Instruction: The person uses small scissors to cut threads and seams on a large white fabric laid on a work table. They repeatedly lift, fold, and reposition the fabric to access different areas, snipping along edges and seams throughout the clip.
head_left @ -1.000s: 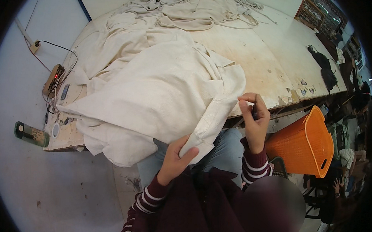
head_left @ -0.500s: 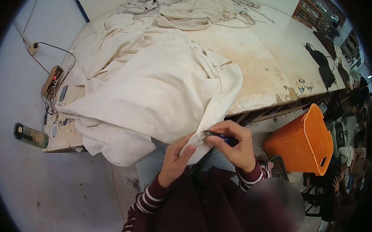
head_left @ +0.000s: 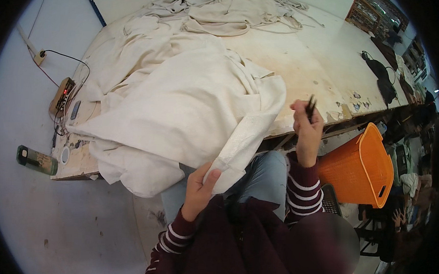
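Left hand (head_left: 197, 192) had its grip closed on the lower end of a cream cloth strip (head_left: 241, 147), thumb on top, apparently to keep it taut over the lap. The strip ran long-axis up and to the right, from that hand to the worktop (head_left: 300, 72) edge, where it joined the cloth heap (head_left: 182, 101). Right hand (head_left: 308, 133) was raised clear of the cloth, grip closed around a dark pen (head_left: 311, 105) pointing upward. An orange basket (head_left: 362, 167) stood beside the knee.

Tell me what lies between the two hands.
In the head view, a pale strip of cloth and the jeans-clad knee lie between left hand and right hand.
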The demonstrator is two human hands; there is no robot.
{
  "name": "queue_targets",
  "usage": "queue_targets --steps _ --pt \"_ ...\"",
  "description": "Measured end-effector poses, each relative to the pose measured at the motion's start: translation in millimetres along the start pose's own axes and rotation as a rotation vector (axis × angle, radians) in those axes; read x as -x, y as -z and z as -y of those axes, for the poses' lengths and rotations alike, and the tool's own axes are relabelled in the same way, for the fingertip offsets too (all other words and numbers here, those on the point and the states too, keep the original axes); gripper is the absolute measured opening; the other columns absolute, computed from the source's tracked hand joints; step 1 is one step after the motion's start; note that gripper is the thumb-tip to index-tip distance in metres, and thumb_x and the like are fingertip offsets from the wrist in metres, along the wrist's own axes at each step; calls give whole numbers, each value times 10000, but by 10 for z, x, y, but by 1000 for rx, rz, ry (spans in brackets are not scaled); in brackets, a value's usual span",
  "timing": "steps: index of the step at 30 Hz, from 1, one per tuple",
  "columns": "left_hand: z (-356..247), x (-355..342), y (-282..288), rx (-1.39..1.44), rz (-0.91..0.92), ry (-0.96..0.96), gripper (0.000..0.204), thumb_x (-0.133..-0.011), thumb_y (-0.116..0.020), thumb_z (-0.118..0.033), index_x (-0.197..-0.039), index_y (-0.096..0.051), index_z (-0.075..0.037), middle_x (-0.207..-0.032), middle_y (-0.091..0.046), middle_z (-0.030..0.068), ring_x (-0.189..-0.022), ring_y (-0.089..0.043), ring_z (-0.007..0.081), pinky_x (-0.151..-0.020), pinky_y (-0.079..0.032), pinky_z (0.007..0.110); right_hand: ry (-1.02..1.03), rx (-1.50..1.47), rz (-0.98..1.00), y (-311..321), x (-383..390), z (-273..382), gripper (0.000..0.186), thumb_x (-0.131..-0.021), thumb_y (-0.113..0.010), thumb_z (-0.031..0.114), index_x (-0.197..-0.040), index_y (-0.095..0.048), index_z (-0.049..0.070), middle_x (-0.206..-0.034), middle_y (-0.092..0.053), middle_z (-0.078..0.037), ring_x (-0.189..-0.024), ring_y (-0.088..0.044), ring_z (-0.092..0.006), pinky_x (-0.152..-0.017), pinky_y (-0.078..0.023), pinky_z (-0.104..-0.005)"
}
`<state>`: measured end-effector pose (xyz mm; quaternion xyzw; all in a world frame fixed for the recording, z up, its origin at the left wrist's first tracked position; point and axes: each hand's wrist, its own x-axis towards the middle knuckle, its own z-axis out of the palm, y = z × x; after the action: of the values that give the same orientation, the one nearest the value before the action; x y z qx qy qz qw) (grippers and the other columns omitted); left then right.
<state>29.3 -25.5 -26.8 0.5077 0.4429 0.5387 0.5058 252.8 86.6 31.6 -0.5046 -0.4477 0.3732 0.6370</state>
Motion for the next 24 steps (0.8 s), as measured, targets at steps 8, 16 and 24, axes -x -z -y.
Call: queue_targets --steps 8,16,24 --pt "79 8 24 92 -7 35 320 -1002 -518 -246 -1129 -605 35 -933 -602 4 -842 -496 56 -736 -414 217 42 150 575 -7 584 -220 368 -791 -762 144 -1113 -624 31 -786 -634 2 -712 -519 -35 -649 -433 -195" --pt "106 22 27 90 15 23 372 -1003 -516 -253 -1236 -576 31 -994 -620 20 -893 -519 67 -786 -421 222 62 248 495 -110 688 -122 260 -792 -763 170 -953 -625 20 -723 -693 -70 -619 -580 -63 -589 -453 -216" --pt "113 34 32 77 20 25 358 -994 -530 -239 -1215 -586 38 -999 -623 22 -901 -525 77 -799 -420 230 124 168 397 -21 568 -201 306 -795 -765 150 -1040 -625 31 -821 -676 -40 -669 -562 -39 -607 -446 -200"
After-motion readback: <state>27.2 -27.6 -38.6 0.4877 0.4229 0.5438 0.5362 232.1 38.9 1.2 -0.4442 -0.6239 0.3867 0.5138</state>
